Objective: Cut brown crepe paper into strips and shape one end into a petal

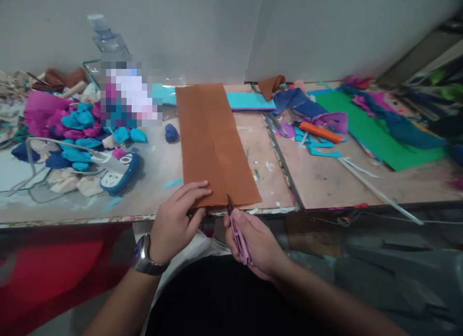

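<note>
1. Worktable [155, 160]: brown sheet [213, 138] is being supported, its near end at the front edge.
2. Left hand [177, 215] is being rested on it; any pinch cannot be confirmed.
3. Right hand [262, 242]: pink-handled cutter [238, 237] is being grasped, tip at that end.
4. Cutting is apparently being undertaken; steady pressure is seemingly being called for.

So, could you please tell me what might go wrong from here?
The left hand's fingers rest on the brown sheet near the blade of the pink-handled cutting tool in the right hand, so a slip could nick them. The sheet's far end lies across a light-blue strip, and the left hand steadies only the near end, so the sheet might shift.
</note>
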The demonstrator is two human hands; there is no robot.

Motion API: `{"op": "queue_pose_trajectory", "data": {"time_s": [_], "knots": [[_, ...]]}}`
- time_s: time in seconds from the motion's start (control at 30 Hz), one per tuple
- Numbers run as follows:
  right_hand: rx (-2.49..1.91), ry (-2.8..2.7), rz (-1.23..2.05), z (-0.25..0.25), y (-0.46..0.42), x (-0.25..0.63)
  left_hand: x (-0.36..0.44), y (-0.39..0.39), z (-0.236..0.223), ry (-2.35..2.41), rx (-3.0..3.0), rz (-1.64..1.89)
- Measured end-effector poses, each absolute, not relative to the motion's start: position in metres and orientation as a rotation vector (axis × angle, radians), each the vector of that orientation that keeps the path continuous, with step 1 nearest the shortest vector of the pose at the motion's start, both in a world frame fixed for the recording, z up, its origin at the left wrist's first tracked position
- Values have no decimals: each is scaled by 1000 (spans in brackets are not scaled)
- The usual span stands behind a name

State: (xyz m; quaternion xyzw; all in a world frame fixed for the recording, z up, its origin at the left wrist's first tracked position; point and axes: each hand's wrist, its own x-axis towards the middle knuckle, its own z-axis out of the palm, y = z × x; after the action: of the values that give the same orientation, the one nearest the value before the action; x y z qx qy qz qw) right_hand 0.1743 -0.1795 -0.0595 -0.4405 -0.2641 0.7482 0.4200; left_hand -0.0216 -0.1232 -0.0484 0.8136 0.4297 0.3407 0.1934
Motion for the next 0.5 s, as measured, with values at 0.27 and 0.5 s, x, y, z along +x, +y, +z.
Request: {"op": "queue_pose_trajectory", "data": {"time_s": [0.27,0.5], "knots": [[-1078,-613,1889,-57,-183,173,-18,-124,-50,1205,2275,978],[-946,-513,1981,-50,-185,178,-18,-126,-50,1190,2268,1004]]}}
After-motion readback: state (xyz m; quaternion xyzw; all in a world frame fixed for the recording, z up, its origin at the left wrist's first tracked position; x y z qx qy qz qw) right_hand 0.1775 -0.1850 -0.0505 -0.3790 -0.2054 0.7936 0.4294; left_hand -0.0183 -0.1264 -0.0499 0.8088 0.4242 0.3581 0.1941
